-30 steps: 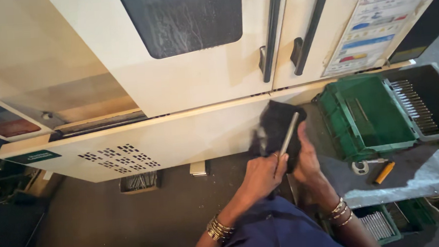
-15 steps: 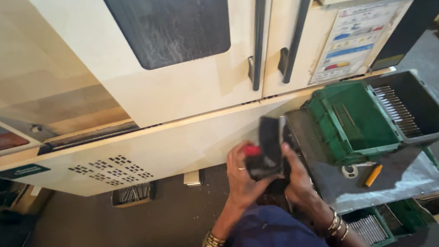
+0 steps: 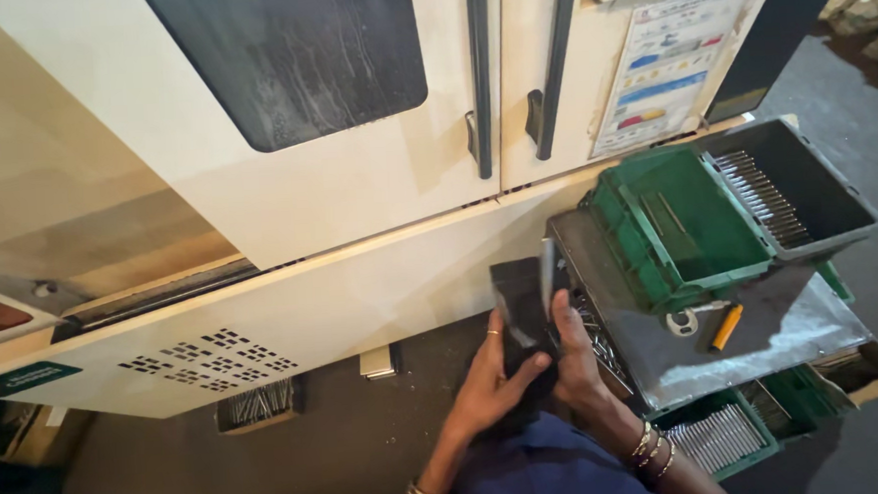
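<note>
Head view shows both hands closed on a black cloth (image 3: pixel 518 303), left hand (image 3: pixel 488 373) under it, right hand (image 3: pixel 571 355) at its 3 o'clock edge. The red piece seen moments ago is now hidden, so wrapping or wiping seems underway. Beyond, at 2 o'clock, sits a green crate (image 3: pixel 683 226) on the table (image 3: pixel 764 325).

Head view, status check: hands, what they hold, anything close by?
Left hand and right hand both clamped on a dark cloth. Held up beside the metal tray. Green crate and cream machine near, neither touching.
</note>
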